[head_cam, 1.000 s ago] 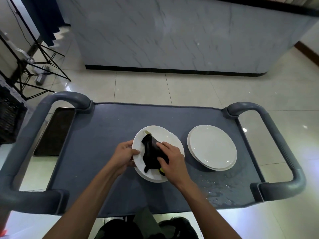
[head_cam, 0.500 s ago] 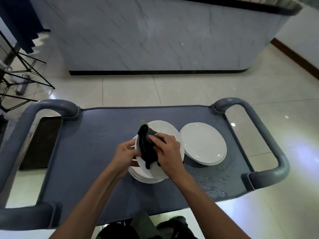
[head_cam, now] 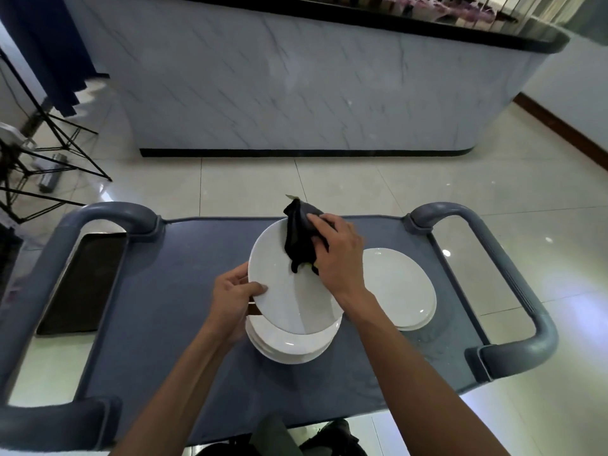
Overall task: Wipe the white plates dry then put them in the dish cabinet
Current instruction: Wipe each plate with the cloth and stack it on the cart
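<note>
Left hand pinches tilted plate's left rim above stack; right hand grips cloth at its far edge.

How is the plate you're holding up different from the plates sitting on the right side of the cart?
The held plate is tilted and lifted off the cart; the right-hand plates lie flat on it. The left hand grips the held plate's rim, while nothing touches the right-hand plates. The right hand presses a black cloth on the held plate; the right-hand plates are bare. Both are white and round.
</note>
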Available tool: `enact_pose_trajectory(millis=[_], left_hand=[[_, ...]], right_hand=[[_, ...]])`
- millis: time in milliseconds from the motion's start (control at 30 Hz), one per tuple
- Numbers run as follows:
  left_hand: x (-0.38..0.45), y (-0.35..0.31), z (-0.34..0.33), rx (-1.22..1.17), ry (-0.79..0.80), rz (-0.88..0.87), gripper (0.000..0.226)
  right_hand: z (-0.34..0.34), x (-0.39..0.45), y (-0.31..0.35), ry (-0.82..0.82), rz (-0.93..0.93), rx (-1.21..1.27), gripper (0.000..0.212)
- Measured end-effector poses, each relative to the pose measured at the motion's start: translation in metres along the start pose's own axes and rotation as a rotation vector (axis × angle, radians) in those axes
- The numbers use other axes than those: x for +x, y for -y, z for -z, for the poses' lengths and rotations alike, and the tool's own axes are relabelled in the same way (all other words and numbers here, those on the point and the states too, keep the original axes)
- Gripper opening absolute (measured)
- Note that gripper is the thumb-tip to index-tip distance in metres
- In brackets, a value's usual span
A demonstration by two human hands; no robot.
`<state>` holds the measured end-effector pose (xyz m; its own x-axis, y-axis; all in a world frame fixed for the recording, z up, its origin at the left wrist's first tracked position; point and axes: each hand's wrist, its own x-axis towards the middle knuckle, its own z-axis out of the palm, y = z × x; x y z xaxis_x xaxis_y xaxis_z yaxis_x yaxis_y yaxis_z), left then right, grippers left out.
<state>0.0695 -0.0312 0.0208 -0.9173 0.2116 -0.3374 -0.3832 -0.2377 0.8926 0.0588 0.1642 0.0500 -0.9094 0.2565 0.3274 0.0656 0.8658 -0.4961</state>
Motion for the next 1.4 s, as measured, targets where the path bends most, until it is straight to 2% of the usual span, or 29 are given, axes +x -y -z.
enact_pose_trajectory(millis=[200,400,533,667,767,867,1000,1133,1400], left_hand=[[0.007,-0.007,0.012,-0.084,-0.124,-0.011,0.042],[0.018,-0.015,0.015,-0.130,-0.177,-0.033,0.040],[0.025,-0.017,0.016,-0.159,-0.199,-0.031,0.038],[0.030,-0.016,0.016,-0.183,-0.199,-0.028,0.038],[0.029,-0.016,0.020,-0.175,-0.206,-0.036,0.038],[0.029,-0.015,0.023,-0.173,-0.211,-0.042,0.039],[0.028,-0.016,0.025,-0.177,-0.233,-0.025,0.038],[0.023,-0.017,0.026,-0.134,-0.188,-0.008,0.036],[0.012,-0.013,0.017,-0.052,-0.036,0.016,0.040]], right_hand=[[0.003,-0.006,-0.017,-0.004,-0.026,0.006,0.042],[-0.002,-0.035,-0.009,0.078,-0.012,-0.035,0.048],[-0.011,-0.057,0.004,0.109,0.049,-0.018,0.047],[-0.026,-0.072,0.025,0.148,0.153,-0.025,0.055],[-0.031,-0.077,0.031,0.164,0.176,-0.015,0.045],[-0.029,-0.074,0.027,0.186,0.174,-0.020,0.046],[-0.019,-0.062,0.011,0.156,0.098,-0.037,0.042],[-0.008,-0.039,-0.004,0.131,0.009,-0.055,0.044],[0.007,0.004,-0.003,0.067,0.014,-0.075,0.041]])
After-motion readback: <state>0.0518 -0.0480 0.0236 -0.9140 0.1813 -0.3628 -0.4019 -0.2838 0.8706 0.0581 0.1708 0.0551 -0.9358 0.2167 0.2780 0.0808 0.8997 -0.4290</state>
